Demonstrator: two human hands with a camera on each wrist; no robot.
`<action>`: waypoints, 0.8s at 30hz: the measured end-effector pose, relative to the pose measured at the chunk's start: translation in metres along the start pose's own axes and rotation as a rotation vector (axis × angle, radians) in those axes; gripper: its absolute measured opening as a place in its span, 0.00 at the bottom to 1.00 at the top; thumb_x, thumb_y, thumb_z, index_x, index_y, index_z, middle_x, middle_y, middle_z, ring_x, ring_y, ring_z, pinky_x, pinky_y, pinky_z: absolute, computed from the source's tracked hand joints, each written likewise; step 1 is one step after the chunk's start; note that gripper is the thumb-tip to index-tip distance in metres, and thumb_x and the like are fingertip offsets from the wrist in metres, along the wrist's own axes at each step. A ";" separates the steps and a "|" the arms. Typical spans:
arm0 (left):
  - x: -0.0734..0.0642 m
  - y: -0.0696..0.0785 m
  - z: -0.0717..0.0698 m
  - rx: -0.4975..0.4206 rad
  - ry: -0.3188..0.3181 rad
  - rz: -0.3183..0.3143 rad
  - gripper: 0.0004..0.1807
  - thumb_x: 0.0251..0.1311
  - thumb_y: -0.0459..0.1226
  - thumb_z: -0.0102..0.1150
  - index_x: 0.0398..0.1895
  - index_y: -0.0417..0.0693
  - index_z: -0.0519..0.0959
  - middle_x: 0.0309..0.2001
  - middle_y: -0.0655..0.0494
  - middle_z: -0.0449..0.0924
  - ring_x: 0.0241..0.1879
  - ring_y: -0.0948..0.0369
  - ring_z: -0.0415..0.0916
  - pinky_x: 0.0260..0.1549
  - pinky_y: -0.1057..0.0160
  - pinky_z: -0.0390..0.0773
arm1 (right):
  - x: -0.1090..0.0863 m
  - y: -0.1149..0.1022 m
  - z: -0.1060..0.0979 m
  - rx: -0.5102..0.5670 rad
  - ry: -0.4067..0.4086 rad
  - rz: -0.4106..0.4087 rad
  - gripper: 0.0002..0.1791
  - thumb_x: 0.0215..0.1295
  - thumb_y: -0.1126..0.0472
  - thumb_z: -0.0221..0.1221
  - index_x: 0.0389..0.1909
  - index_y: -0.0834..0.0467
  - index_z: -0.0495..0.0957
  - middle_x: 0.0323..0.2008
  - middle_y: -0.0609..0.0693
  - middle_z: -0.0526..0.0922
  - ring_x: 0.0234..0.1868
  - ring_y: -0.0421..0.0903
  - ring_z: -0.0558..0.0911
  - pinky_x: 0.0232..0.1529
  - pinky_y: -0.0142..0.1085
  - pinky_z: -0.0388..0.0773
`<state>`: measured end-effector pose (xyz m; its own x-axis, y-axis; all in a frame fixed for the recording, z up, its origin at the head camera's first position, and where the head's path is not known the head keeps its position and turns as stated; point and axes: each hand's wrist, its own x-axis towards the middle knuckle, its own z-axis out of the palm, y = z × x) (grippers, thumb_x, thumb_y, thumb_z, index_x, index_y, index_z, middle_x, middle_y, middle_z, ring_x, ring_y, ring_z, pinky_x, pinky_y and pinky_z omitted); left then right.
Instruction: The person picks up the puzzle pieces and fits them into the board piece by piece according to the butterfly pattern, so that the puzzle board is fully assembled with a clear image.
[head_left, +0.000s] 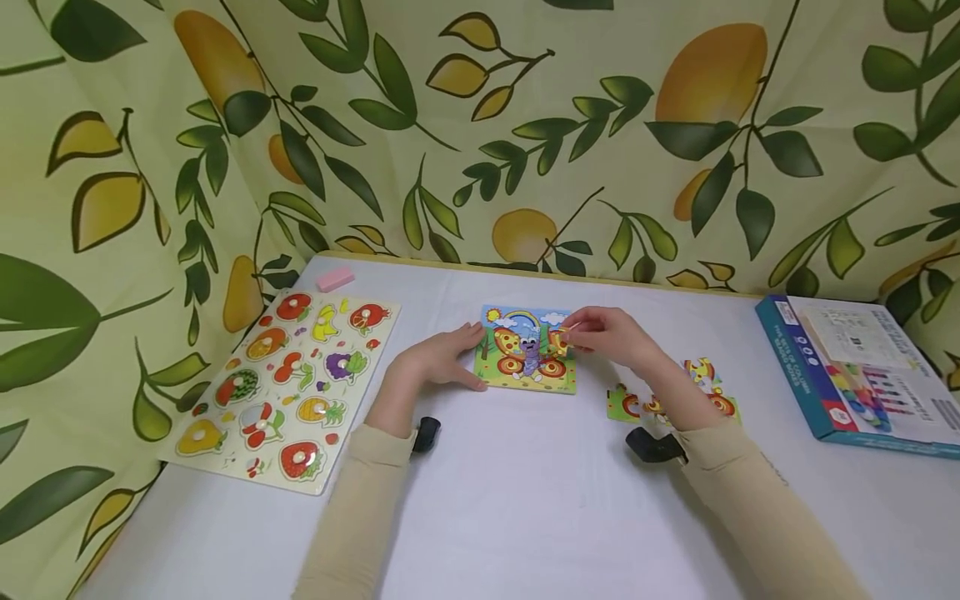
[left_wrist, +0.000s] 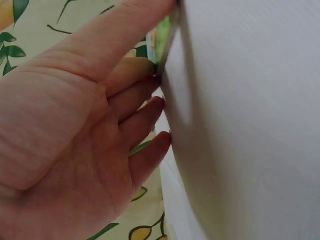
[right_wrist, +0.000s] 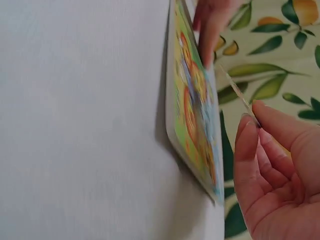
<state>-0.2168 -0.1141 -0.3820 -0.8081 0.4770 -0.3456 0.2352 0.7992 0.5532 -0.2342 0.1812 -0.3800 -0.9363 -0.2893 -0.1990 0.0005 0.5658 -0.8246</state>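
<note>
A butterfly jigsaw board (head_left: 517, 384) with a rainbow and a purple-bodied butterfly lies flat near the middle of the table. My right hand (head_left: 609, 333) pinches a thin puzzle piece (right_wrist: 242, 96) between thumb and index finger, held above the board's right side and seen edge-on in the right wrist view. At the board's left edge my left hand (head_left: 433, 358) rests, thumb and fingers spread and touching it. Loose jigsaw pieces (head_left: 622, 405) lie to the right, partly hidden under my right forearm.
On the left lies a fruit peg puzzle board (head_left: 258, 367), with a pink block (head_left: 335, 278) behind it. A blue boxed toy (head_left: 862, 375) stands at the right. Leaf-patterned cloth (head_left: 450, 192) hangs behind the white table (head_left: 517, 500).
</note>
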 end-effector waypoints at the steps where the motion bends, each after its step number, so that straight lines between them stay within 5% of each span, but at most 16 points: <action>1: 0.000 0.002 -0.001 0.003 0.001 -0.013 0.51 0.54 0.47 0.71 0.77 0.51 0.52 0.78 0.55 0.43 0.76 0.56 0.37 0.72 0.52 0.44 | 0.005 -0.004 0.007 0.019 -0.007 0.012 0.18 0.66 0.54 0.63 0.51 0.60 0.78 0.38 0.53 0.83 0.38 0.49 0.81 0.43 0.38 0.81; 10: 0.000 0.005 -0.003 0.014 -0.005 -0.065 0.50 0.53 0.49 0.72 0.77 0.55 0.54 0.77 0.58 0.44 0.76 0.56 0.40 0.72 0.51 0.46 | 0.033 -0.027 0.060 0.040 0.020 0.070 0.17 0.61 0.52 0.67 0.44 0.60 0.81 0.31 0.50 0.84 0.30 0.42 0.81 0.34 0.30 0.78; 24: 0.000 0.006 -0.003 -0.004 -0.008 -0.061 0.51 0.52 0.48 0.72 0.77 0.55 0.54 0.78 0.59 0.42 0.76 0.55 0.39 0.71 0.50 0.46 | 0.039 -0.033 0.071 -0.043 0.104 0.076 0.14 0.60 0.55 0.68 0.41 0.60 0.79 0.30 0.51 0.82 0.29 0.44 0.80 0.29 0.29 0.76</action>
<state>-0.2171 -0.1104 -0.3767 -0.8163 0.4306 -0.3849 0.1833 0.8252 0.5343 -0.2462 0.0964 -0.3983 -0.9655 -0.1640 -0.2021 0.0598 0.6160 -0.7855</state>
